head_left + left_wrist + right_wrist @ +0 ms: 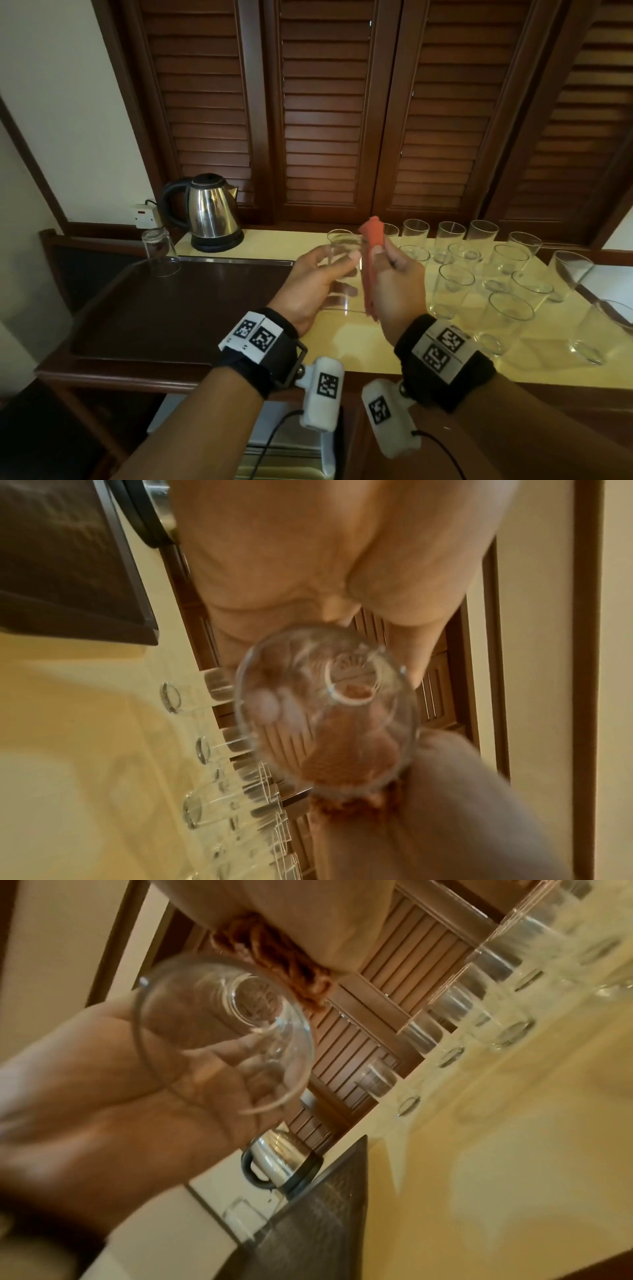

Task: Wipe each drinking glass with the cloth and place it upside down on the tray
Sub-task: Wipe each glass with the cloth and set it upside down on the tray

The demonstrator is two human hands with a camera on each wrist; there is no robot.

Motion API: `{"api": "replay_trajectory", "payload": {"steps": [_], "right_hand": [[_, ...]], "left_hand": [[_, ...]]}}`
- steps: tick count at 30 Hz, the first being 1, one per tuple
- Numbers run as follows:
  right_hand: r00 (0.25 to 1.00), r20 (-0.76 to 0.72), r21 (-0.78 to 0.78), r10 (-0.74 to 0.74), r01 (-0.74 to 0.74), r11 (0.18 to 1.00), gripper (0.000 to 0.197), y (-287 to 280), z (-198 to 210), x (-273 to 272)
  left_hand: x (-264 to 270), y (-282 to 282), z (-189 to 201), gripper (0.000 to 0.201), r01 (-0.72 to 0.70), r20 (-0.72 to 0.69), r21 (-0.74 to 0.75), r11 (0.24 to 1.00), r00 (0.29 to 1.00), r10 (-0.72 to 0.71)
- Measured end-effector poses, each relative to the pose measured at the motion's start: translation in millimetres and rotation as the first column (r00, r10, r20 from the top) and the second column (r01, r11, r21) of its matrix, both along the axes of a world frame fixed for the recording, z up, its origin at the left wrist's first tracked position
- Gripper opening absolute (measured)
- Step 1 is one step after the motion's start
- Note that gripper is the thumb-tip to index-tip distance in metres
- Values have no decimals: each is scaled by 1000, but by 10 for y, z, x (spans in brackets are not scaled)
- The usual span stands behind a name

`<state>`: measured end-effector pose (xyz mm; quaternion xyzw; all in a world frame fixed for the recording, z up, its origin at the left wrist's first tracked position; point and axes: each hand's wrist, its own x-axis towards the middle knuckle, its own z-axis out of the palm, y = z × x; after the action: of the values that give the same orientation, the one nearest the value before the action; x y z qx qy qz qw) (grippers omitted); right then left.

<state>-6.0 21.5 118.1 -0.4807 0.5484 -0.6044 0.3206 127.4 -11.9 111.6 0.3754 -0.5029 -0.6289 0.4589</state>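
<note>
Two hands up over counter, glass and cloth between them.
Tray (178, 308) lies left of left hand (310, 286), one inverted glass (160, 251) at its far corner; left fingers curl round held glass (342, 270), mouth toward wrists; right hand (394, 291) pinches orange cloth (371, 240) beside it; upright glasses (479, 270) crowd right.

my head camera looks forward and down from above the pale yellow countertop (394, 346). the camera on my left wrist sits very close, facing along my palm into the clear drinking glass (325, 710). my right wrist camera faces the same glass (222, 1031) from the opposite side. all three share the dark brown tray (171, 308).
</note>
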Motion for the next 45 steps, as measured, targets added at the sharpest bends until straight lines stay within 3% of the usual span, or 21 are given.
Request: {"api": "replay_trajectory", "payload": {"steps": [3,6,10,14,16,18,21,23,27,30,32,34,37,39,42,45], "right_hand": [[993,-63,-10,95,-96,995,39,117,-41,116],[1000,-9,-22,16,-16,1000,34,25,-23,14],[994,-78,-19,78,-80,997,37,110,-15,86],[999,-52,-20,9,-10,1000,39,-12,-30,11],[1000,2,-16,-26,26,1000,37,-19,-17,-23],[997,-57,-36,49,-51,998,38,101,-39,56],[991,-116,-53,63,-69,996,39,95,-74,81],[999,-40,-40,-1,0,999,38,7,-15,10],[988,-131,-65,76,-85,994,39,73,-46,100],[993,-112,-65,44,-52,997,39,10,-43,46],[999,-50,-74,5,-9,997,35,-30,-7,-9],[997,-46,-61,66,-68,996,35,22,-16,54],[985,-134,-43,106,-113,993,36,62,-97,112],[981,-163,-27,104,-110,994,33,6,-3,-21],[909,-343,48,236,-234,971,30,-65,242,-237],[682,-676,75,278,-311,947,30,-48,326,-269]], "left_hand": [[-29,10,19,50,-94,-38,79,992,995,97],[-23,49,11,43,36,2,112,993,999,-36],[-68,29,7,54,-141,-52,28,990,988,142],[-45,52,10,43,2,-34,112,994,999,2],[-56,54,-26,41,-47,-37,23,999,998,48],[-62,39,-35,46,-108,-50,-21,994,993,107],[-18,32,-15,49,-10,-19,96,995,1000,12],[-25,68,-41,41,38,-20,74,997,999,-37],[-53,34,-74,58,-87,-62,33,996,994,89],[-7,28,-49,49,27,-43,90,996,999,-23],[-10,64,-41,40,-18,-61,20,1000,998,19],[-21,51,-31,42,-94,-94,2,996,991,94],[6,74,9,41,-29,-39,101,994,999,33],[19,118,-40,37,1,46,58,998,999,-3],[28,134,-159,46,-63,124,-135,989,989,80],[165,45,-243,53,-128,356,-392,911,892,278]]}}
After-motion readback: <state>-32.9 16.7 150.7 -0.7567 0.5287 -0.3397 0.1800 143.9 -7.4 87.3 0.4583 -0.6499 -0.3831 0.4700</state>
